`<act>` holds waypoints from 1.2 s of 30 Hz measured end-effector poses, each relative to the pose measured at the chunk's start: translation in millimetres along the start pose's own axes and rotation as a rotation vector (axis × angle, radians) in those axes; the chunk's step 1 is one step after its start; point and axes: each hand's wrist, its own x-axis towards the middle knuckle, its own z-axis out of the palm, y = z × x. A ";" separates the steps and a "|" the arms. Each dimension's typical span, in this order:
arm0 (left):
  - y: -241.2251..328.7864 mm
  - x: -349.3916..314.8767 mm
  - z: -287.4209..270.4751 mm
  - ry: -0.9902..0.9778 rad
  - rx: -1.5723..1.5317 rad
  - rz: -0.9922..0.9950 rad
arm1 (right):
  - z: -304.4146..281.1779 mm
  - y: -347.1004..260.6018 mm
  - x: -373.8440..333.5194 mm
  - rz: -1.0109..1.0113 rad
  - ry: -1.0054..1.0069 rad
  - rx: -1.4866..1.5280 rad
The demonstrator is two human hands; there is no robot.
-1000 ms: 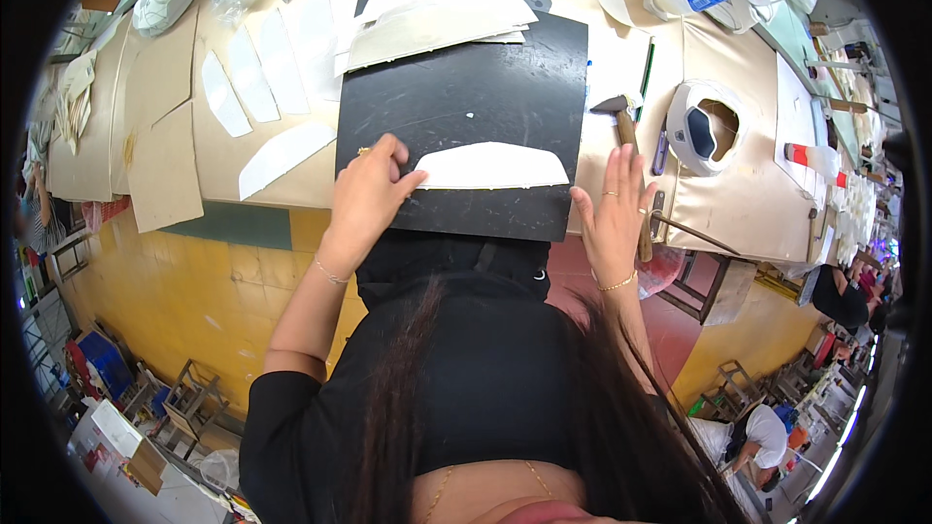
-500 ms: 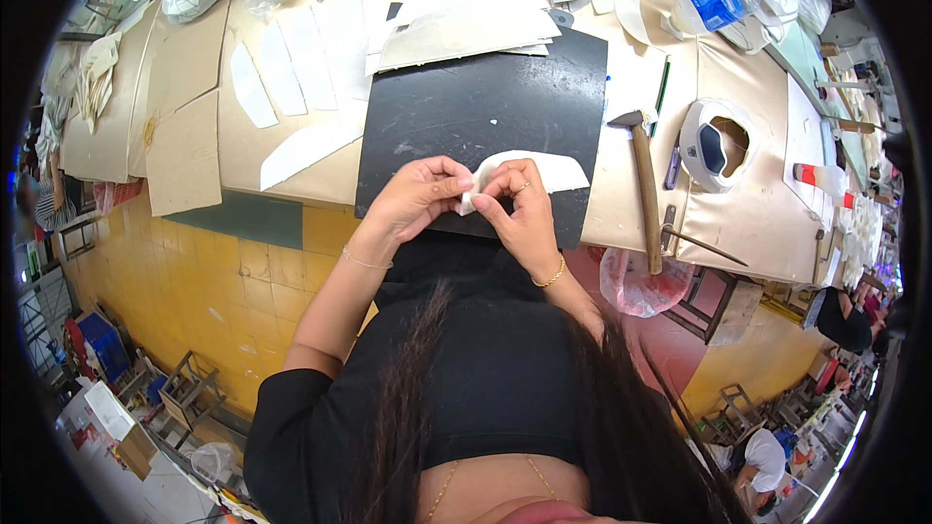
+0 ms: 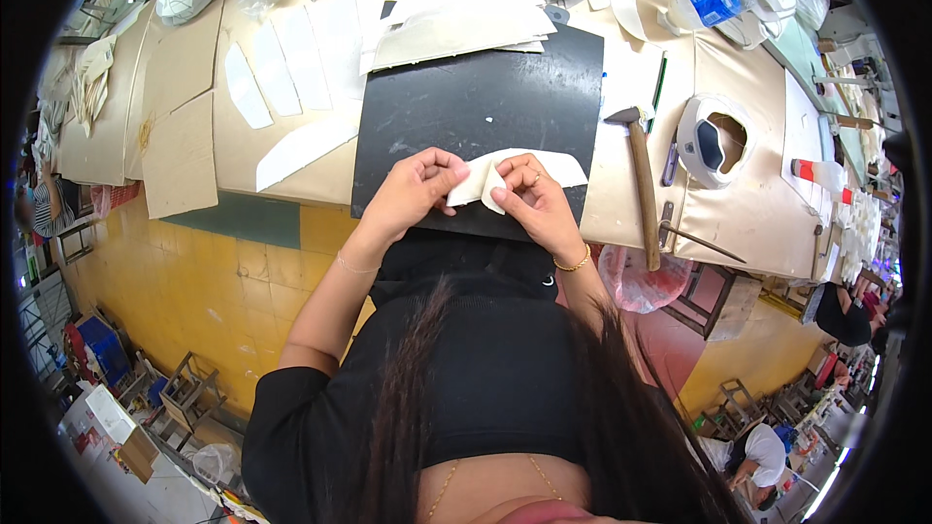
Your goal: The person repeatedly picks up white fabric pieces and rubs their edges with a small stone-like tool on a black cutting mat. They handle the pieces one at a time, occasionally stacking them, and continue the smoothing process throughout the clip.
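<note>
From the head view I have both hands meeting over the near edge of the black mat (image 3: 485, 107), which lies on the tan worktop (image 3: 748, 204). My left hand (image 3: 413, 192) is closed in a pinch on the left end of a cream-white cut piece (image 3: 524, 170) — thumb and fingertips bunched, nothing else in it. My right hand (image 3: 536, 206) pinches the same piece just beside the left, where the material folds up between the two grips.

The piece's long axis runs left to right across the mat; its free end stretches out to the right, past my right hand's fingers and flat on the mat. Both hands touch it, so neither is nearer — though the loose length lies on the right hand's side.

A hammer (image 3: 641, 184) lies to the right, off the mat, its handle pointing back toward me, well apart from either hand.
</note>
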 end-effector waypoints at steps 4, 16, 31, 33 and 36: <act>11.8 -4.2 8.1 -0.001 0.343 0.087 | -10.9 -3.6 0.0 -0.150 -0.007 -0.056; 98.6 42.4 -43.3 0.548 0.709 0.812 | -63.7 -107.7 -47.1 -0.697 0.206 0.339; 9.0 -42.8 -199.4 0.948 0.911 -0.148 | -29.4 -81.7 -13.1 -0.374 0.253 -0.121; 8.2 -44.1 -199.9 0.989 0.972 -0.093 | -26.3 -92.1 -13.6 -0.288 0.321 -0.090; 30.4 -57.1 -172.4 0.918 0.864 0.038 | -50.5 -79.0 -19.1 -0.264 0.331 -0.278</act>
